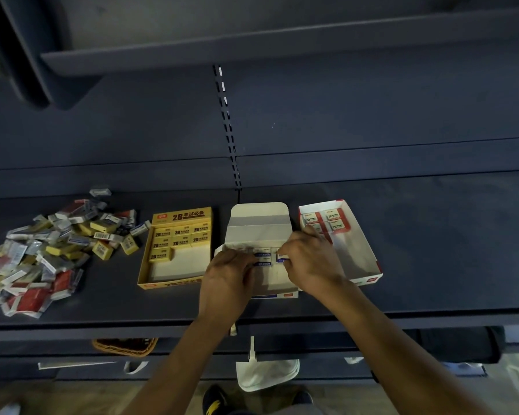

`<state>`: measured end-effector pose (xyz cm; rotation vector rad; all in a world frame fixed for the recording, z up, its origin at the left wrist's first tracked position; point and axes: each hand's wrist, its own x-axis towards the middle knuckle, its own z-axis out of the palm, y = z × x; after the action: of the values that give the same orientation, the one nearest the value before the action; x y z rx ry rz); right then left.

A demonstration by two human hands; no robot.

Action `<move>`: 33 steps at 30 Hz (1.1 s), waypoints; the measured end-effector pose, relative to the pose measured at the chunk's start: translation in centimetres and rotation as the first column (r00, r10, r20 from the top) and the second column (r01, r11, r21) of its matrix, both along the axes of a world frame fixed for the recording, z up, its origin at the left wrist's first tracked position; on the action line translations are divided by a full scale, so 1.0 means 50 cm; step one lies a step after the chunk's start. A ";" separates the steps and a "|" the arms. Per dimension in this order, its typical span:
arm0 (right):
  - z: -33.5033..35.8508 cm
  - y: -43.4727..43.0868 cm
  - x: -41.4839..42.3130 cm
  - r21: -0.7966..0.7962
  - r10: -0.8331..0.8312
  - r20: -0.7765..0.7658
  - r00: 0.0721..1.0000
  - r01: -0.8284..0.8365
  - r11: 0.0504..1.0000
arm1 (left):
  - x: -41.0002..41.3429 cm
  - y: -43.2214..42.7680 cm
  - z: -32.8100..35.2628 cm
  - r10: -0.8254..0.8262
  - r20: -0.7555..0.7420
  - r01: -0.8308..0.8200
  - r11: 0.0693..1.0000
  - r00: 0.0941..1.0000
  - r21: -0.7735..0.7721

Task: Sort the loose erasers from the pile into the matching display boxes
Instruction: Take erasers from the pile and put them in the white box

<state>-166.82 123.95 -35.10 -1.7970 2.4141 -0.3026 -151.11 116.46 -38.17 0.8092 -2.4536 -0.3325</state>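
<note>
A pile of loose erasers (51,250) in yellow, red and blue-white wrappers lies at the left of the dark shelf. Three display boxes stand in a row: a yellow box (174,274) with several yellow erasers, a white middle box (259,226) with its lid flap up, and a red-white box (360,250) with several erasers at its back. Both hands are inside the middle box. My left hand (228,274) presses its fingertips on blue-white erasers (262,259). My right hand (309,262) pinches a blue-white eraser (281,259) beside them.
The shelf's front edge (162,322) runs below the boxes. A wicker basket (125,347) and a white cloth bag (267,374) sit lower down. A shelf upright (229,130) with slots rises behind the middle box.
</note>
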 end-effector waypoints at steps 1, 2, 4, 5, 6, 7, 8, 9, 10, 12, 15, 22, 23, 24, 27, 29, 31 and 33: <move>0.000 0.001 0.000 0.002 0.000 -0.001 1.000 0.000 1.000 | 0.000 0.000 -0.001 -0.001 0.000 0.001 1.000 1.000 0.000; -0.001 0.002 0.001 0.005 0.000 -0.006 1.000 0.000 1.000 | 0.000 0.000 0.000 -0.002 0.002 0.002 1.000 1.000 -0.002; -0.001 0.002 0.001 0.014 0.002 -0.013 1.000 -0.002 1.000 | 0.001 0.000 -0.001 0.002 0.005 -0.002 1.000 1.000 0.003; -0.001 0.001 0.002 0.020 0.003 -0.015 1.000 -0.003 1.000 | 0.001 0.000 -0.001 0.006 0.006 -0.006 1.000 1.000 0.013; -0.001 0.001 0.002 0.024 0.002 -0.018 1.000 -0.001 1.000 | 0.001 0.000 -0.001 0.009 0.009 -0.009 1.000 1.000 0.022; -0.001 0.000 0.003 0.023 -0.003 -0.022 1.000 0.004 1.000 | 0.001 0.000 -0.001 0.010 0.017 -0.010 1.000 1.000 0.026; -0.001 -0.001 0.003 0.016 -0.010 -0.024 1.000 0.011 1.000 | 0.001 0.001 0.000 0.008 0.026 -0.009 1.000 1.000 0.026; -0.001 -0.001 0.004 0.007 -0.017 -0.025 1.000 0.017 1.000 | 0.002 0.001 0.001 0.006 0.035 -0.007 1.000 0.999 0.024; -0.002 0.000 0.005 -0.002 -0.019 -0.025 1.000 0.019 1.000 | 0.002 0.002 0.002 0.001 0.042 -0.002 1.000 0.999 0.021; -0.003 0.002 0.006 -0.015 -0.016 -0.032 0.999 0.016 1.000 | 0.003 0.003 0.003 -0.005 0.054 0.004 1.000 0.999 0.017; -0.006 0.004 0.007 -0.021 -0.015 -0.034 0.999 0.014 1.000 | 0.002 0.005 0.004 0.009 0.079 -0.011 1.000 0.997 0.016; -0.014 0.003 0.007 -0.047 -0.024 -0.010 1.000 0.023 0.999 | 0.001 0.010 0.009 0.018 0.100 -0.023 0.998 0.995 0.052; -0.014 0.003 0.007 -0.045 -0.018 -0.009 1.000 0.018 0.999 | 0.001 0.011 0.011 0.020 0.102 -0.026 0.998 0.995 0.059; -0.012 0.004 0.005 -0.037 -0.012 -0.003 1.000 0.012 0.999 | 0.000 0.010 0.010 0.028 0.098 -0.034 0.998 0.995 0.058; -0.002 0.005 0.005 -0.028 -0.001 0.030 1.000 0.002 1.000 | 0.004 0.012 0.015 0.024 0.066 -0.029 0.997 0.998 0.073; 0.002 0.008 0.011 -0.071 -0.007 0.042 0.999 0.010 0.997 | 0.012 0.013 0.018 0.009 0.025 -0.011 0.997 1.000 0.079; 0.004 0.008 0.027 -0.137 -0.009 0.062 0.998 0.017 0.990 | 0.023 0.012 0.020 0.026 -0.003 -0.026 0.997 1.000 0.066; 0.004 0.004 0.045 -0.200 -0.004 0.078 0.997 0.019 0.980 | 0.035 0.009 0.020 0.039 -0.022 -0.038 0.998 0.999 0.052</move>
<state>-164.59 124.14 -34.89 -1.8119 2.4171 -0.6262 -149.37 116.88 -37.17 0.8686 -2.4142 -0.3901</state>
